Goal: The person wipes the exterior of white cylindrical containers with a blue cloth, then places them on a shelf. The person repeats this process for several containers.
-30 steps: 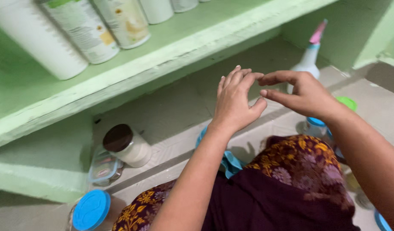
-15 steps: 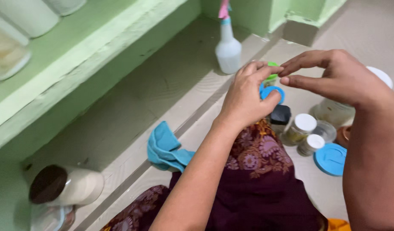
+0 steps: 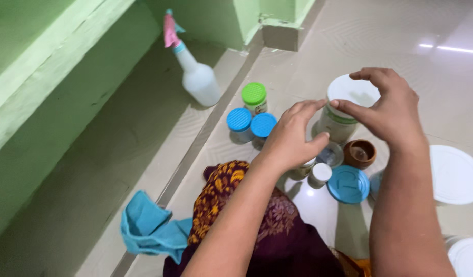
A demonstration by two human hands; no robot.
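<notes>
My left hand [image 3: 289, 136] and my right hand [image 3: 388, 105] hover over a group of jars on the tiled floor, fingers spread and empty. Both are closest to a tall white-lidded jar [image 3: 344, 110]; the right hand's fingertips are at its lid edge, though I cannot tell if they touch. Below the hands sit a small clear jar [image 3: 330, 154], a small white-capped bottle [image 3: 320, 174], a brown cup [image 3: 359, 153] and a round blue lid [image 3: 348, 183]. My knee in patterned maroon cloth [image 3: 246, 215] is under my left forearm.
Two blue-lidded jars [image 3: 250, 124] and a green-lidded jar [image 3: 254, 98] stand to the left, behind them a white spray bottle [image 3: 195, 72] with a pink trigger. A blue cloth [image 3: 146, 231] lies on the step. White lids [image 3: 454, 174] lie at right. Green shelving [image 3: 46, 77] is at left.
The view has swung right and down from the green shelf to the floor jars. My hands, which were touching each other, have separated and now hover over the white-lidded jar.
</notes>
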